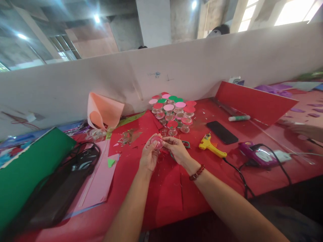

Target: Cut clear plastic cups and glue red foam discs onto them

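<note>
My left hand [148, 157] grips a small round clear plastic piece with a pink face [156, 143], held above the red table. From the other side, the fingertips of my right hand [177, 149] are pinched at its rim. Just beyond my hands stands a cluster of small clear plastic cups [185, 127], stacked and topped with paper discs [169, 107] in red, pink and green. Green-handled scissors [186, 144] lie partly hidden behind my right hand.
To the right are a yellow glue gun [212, 147], a black phone [222, 132], a glue stick [239, 118] and a purple power adapter [259, 154] with cords. A black bag [59, 188], green board [32, 171] and pink sheets [97, 181] lie left. Another person's hand [306, 130] shows far right.
</note>
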{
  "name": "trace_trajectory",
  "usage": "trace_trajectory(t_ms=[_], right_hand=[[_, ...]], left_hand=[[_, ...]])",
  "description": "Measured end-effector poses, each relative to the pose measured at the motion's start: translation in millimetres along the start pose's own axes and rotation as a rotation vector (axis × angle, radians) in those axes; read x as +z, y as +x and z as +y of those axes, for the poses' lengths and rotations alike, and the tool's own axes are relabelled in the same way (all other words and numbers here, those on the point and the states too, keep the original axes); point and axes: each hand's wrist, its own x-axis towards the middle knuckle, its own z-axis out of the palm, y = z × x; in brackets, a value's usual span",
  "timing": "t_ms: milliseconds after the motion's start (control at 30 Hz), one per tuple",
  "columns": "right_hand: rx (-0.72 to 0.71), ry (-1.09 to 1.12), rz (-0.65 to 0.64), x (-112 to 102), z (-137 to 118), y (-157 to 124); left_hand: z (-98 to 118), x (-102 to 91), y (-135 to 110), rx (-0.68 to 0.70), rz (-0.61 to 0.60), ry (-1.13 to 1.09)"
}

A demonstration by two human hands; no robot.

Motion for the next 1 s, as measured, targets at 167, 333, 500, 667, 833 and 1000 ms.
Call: trace_trajectory(t_ms=[167, 333, 500, 667, 833, 1000], right_hand=[[0.004, 0.013, 0.083, -1, 0, 2], [0.003, -0.011, 0.089, 0, 1, 3], [-0.061, -0.121, 0.092, 1, -1, 4], [-0.146, -0.236, 0.131, 0, 2, 5], [-0.214, -0.359, 0.225, 0, 4, 3], [-0.506, -0.630, 0.468, -22, -53, 4]], left_hand=[[2, -0.1, -2, -0.061, -0.040, 0.054], [-1, -0.5, 0, -0.046, 0.034, 0.099], [0, 4.7, -2, -0.005, 0.023, 0.115], [-1, 5.1, -2, -0.016, -0.002, 0.083], [1, 3.9, 1, -0.056, 0.046, 0.036], [8, 5.5, 0, -0.115, 0.049, -0.040]])
